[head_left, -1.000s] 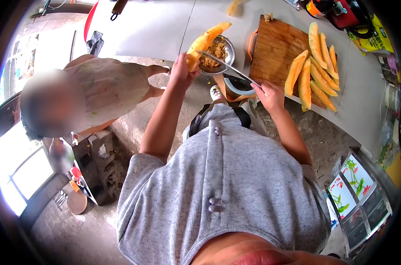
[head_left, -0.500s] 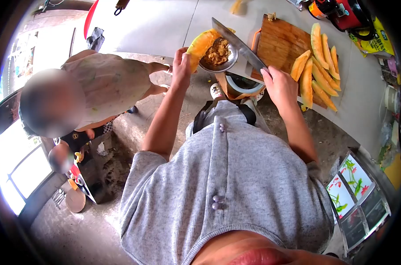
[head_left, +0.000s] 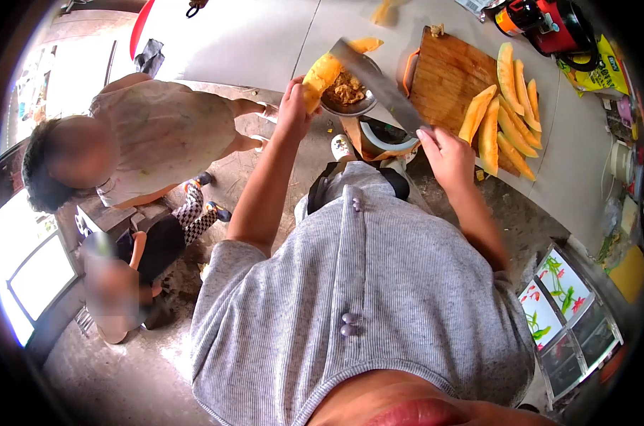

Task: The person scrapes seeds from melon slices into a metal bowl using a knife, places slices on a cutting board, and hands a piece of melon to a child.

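My left hand (head_left: 294, 108) grips the near end of a curved orange melon slice (head_left: 323, 74), which is held over the left side of a metal bowl (head_left: 368, 104). Orange-brown pulp (head_left: 346, 90) lies in the bowl. In my right hand (head_left: 448, 155) is the handle of a wide knife (head_left: 386, 86); its blade slants across the bowl, with the tip at the slice. Several cut melon slices (head_left: 510, 121) lie side by side on the right part of a wooden cutting board (head_left: 446, 74).
A bin (head_left: 386, 138) stands below the table's edge. Two other people (head_left: 166, 135) are at the left. A red appliance (head_left: 560, 28) and a yellow packet (head_left: 602, 69) sit at the table's right. A framed panel (head_left: 570, 319) is at the lower right.
The knife has swung from low beside the slice to a raised slant over the bowl. The slice has turned in my left hand. A second person has come further into view at the left.
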Demonstrator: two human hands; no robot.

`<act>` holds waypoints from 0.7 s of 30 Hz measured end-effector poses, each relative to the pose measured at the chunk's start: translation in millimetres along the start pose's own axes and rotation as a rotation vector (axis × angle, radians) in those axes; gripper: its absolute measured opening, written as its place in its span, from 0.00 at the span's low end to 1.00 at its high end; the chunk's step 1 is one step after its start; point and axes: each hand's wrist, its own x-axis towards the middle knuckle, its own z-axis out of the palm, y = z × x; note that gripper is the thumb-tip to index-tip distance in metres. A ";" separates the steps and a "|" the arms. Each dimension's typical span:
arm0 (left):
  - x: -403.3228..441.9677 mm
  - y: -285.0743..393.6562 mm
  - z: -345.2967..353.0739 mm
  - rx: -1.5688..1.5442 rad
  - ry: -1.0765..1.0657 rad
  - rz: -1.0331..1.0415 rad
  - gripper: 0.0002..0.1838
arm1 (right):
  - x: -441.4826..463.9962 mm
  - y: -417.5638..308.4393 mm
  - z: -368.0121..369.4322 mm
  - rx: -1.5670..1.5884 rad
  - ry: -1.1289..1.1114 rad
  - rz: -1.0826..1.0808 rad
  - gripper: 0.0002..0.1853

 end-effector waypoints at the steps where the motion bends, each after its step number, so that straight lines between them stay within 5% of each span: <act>1: 0.9 -1.7 -1.9 -0.002 -0.001 0.000 0.17 | -0.7 4.2 4.1 0.190 0.034 0.114 0.14; 6: 15.2 -22.6 -25.6 -0.276 -0.284 -0.199 0.13 | 7.3 21.7 14.7 0.575 0.139 0.459 0.15; 21: 9.3 -8.1 -25.5 -0.199 -0.511 -0.359 0.15 | 38.3 55.8 27.2 0.561 -0.119 0.407 0.17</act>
